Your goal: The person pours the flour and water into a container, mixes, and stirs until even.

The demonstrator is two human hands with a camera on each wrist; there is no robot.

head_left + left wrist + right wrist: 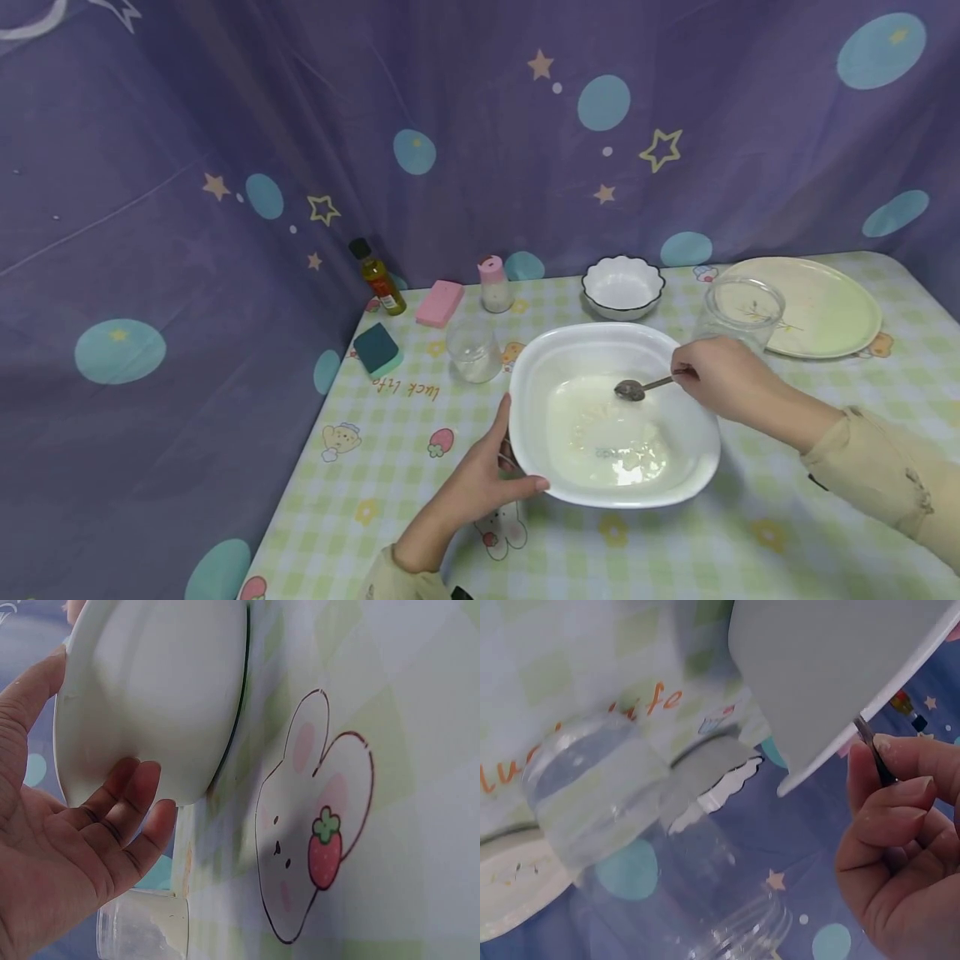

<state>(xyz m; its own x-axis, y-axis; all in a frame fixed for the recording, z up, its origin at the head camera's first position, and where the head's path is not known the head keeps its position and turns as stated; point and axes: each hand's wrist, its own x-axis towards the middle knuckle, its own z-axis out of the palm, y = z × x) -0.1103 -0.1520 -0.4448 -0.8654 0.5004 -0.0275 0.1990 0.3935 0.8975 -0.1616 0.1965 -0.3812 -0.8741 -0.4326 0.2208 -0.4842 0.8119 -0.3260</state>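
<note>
A large white basin (540, 358) holds a shallow layer of milky liquid with some pale lumps. My left hand (480, 483) grips its left side, thumb on the rim and the other fingers against the outer wall, as the left wrist view also shows on the basin (157, 690). Over the basin's right rim, my right hand (723, 379) pinches the handle of a metal spoon (630, 390). The spoon's bowl is inside the basin, and whether it touches the liquid is hard to tell. In the right wrist view the handle shows between the thumb and fingers (896, 806).
Behind the basin stand a scalloped white bowl (623, 287), a clear glass jar (738, 312) and an oval plate (832, 308). To the left are a glass cup (474, 354), a pink-capped shaker (495, 287), a pink sponge (440, 303), a green sponge (378, 350) and an oil bottle (381, 282).
</note>
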